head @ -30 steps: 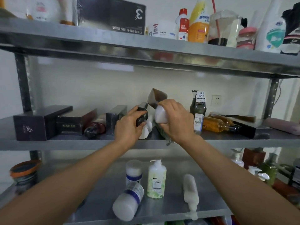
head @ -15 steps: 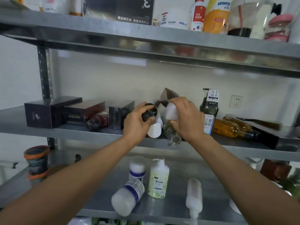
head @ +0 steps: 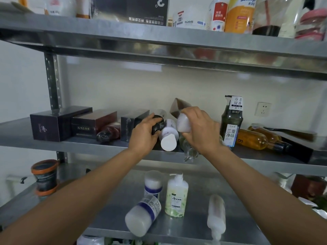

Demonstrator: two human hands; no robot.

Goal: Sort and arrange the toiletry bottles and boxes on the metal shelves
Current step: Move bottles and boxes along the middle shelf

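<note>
Right hand [head: 201, 134], white bottle [head: 183, 123]: slightly leftward.

Three metal shelves cross the frame. The top shelf [head: 159, 38] carries a black box [head: 129, 9], a white jar [head: 189, 20], an orange bottle [head: 240, 15] and a clear cup [head: 269, 20]. On the middle shelf [head: 53, 147], from the left, sit a purple box [head: 53, 126], a brown box [head: 93, 124] and a dark red bottle [head: 109, 133] on its side. At the right a green pump bottle [head: 231, 124] stands beside amber bottles [head: 254, 140] lying flat. The lower shelf [head: 106, 227] holds an upright blue-banded bottle [head: 153, 184], a toppled blue-banded bottle [head: 143, 216] and a pale green pump bottle [head: 177, 197].
</note>
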